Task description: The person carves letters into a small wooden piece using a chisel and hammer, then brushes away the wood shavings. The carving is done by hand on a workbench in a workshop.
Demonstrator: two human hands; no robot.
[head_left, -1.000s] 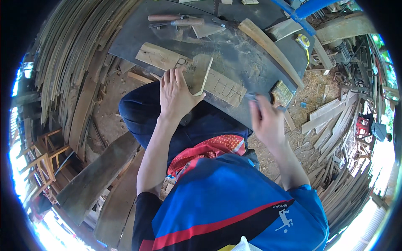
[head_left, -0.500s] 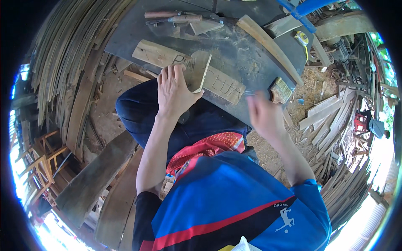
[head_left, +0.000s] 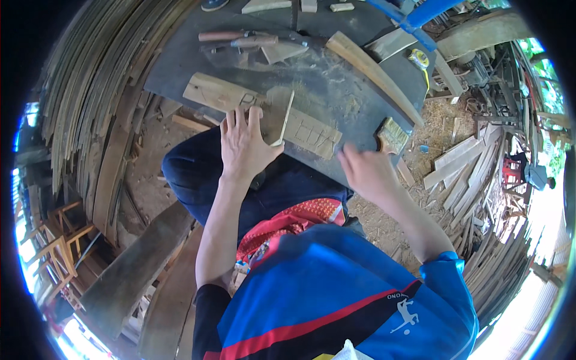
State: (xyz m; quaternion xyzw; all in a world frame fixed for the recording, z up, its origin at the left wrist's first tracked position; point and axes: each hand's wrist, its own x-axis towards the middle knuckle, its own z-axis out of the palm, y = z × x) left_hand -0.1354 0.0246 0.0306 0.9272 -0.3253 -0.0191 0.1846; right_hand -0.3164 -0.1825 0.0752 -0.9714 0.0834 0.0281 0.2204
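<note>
My left hand (head_left: 243, 150) grips a small flat wooden piece (head_left: 278, 114) with a pale edge, thumb on its near corner and fingers at its left side. The piece sits across a light wooden board (head_left: 215, 91), which bears dark pencil-like marks on both sides of it. At the board's right end is my right hand (head_left: 369, 174), its fingers pinched together and slightly blurred. Whatever may be between those fingertips is too small to make out. A wide paintbrush (head_left: 394, 135) lies just beyond the right hand.
On the dark worktable (head_left: 180, 57) are wooden-handled tools (head_left: 255, 41), a long curved timber (head_left: 375, 75) and a yellow tape measure (head_left: 419, 59). A blue metal frame (head_left: 414, 24) stands at the far right. Stacked planks (head_left: 90, 90) rise on the left; offcuts (head_left: 462, 159) cover the ground on the right.
My right hand has shifted slightly left and down at the board's end. The left hand keeps its grip. The whole view has tilted a little, showing more of the table's far side.
</note>
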